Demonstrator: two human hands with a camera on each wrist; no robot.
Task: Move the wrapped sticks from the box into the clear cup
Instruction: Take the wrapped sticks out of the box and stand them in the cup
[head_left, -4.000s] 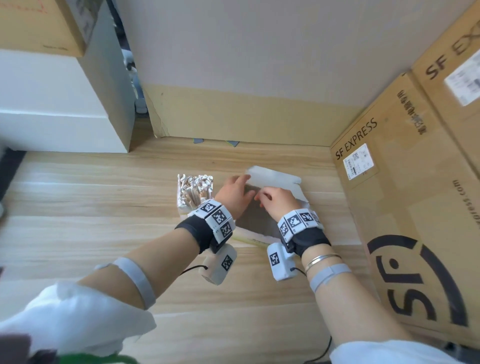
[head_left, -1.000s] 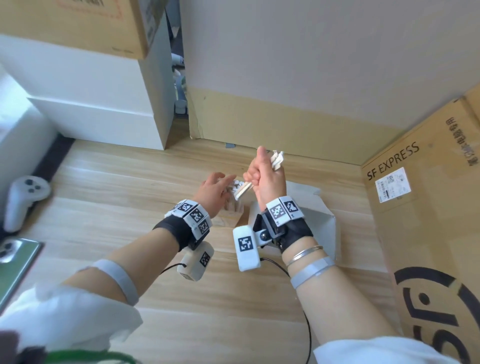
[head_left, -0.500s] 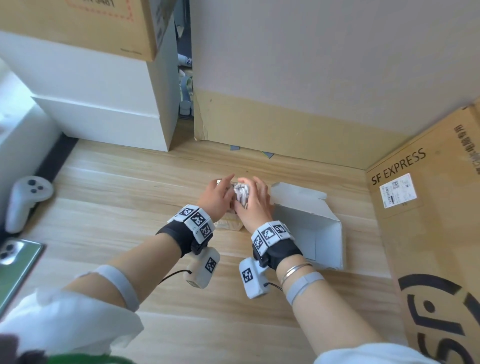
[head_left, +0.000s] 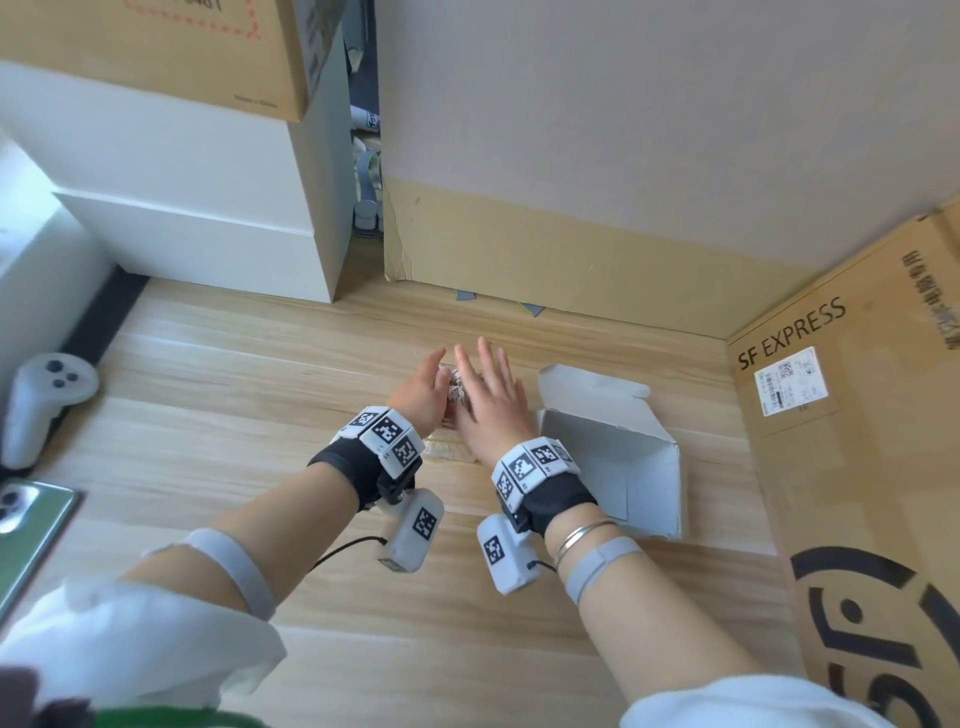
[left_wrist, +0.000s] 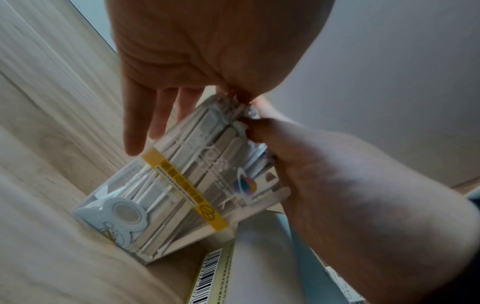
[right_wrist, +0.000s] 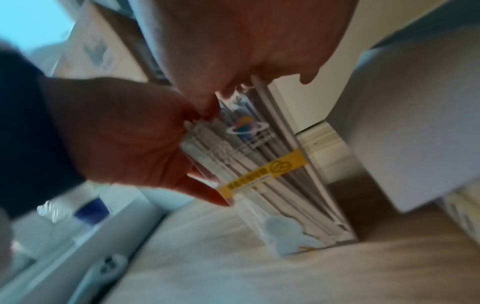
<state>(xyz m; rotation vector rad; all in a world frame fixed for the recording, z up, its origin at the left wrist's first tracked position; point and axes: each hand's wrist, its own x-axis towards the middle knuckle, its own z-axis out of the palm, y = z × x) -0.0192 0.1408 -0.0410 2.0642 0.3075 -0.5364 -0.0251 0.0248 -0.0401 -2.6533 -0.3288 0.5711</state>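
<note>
A square clear cup (left_wrist: 182, 195) with a yellow band stands on the wooden floor, packed with wrapped sticks (left_wrist: 197, 139). In the head view only the crinkled stick tops (head_left: 457, 388) show between my hands. My left hand (head_left: 423, 379) lies against the cup's left side with straight fingers (left_wrist: 142, 127). My right hand (head_left: 488, 384) rests flat over the stick tops, fingers straight and spread. The right wrist view shows the cup (right_wrist: 272, 174) below my right palm (right_wrist: 246, 51). The white box (head_left: 639, 467) lies open on its side just right of my right wrist; I see no sticks in it.
A large SF EXPRESS carton (head_left: 857, 441) walls off the right side. Another cardboard box (head_left: 519, 260) and a white cabinet (head_left: 208, 234) stand behind. A white game controller (head_left: 41, 400) and a phone (head_left: 21, 525) lie at the far left. A barcoded flat packet (left_wrist: 207, 273) lies beside the cup.
A second ago my right hand held a bunch of sticks raised above the cup. It lowered them in, let go, and its fingers now lie straight over the tops. My left hand stayed at the cup.
</note>
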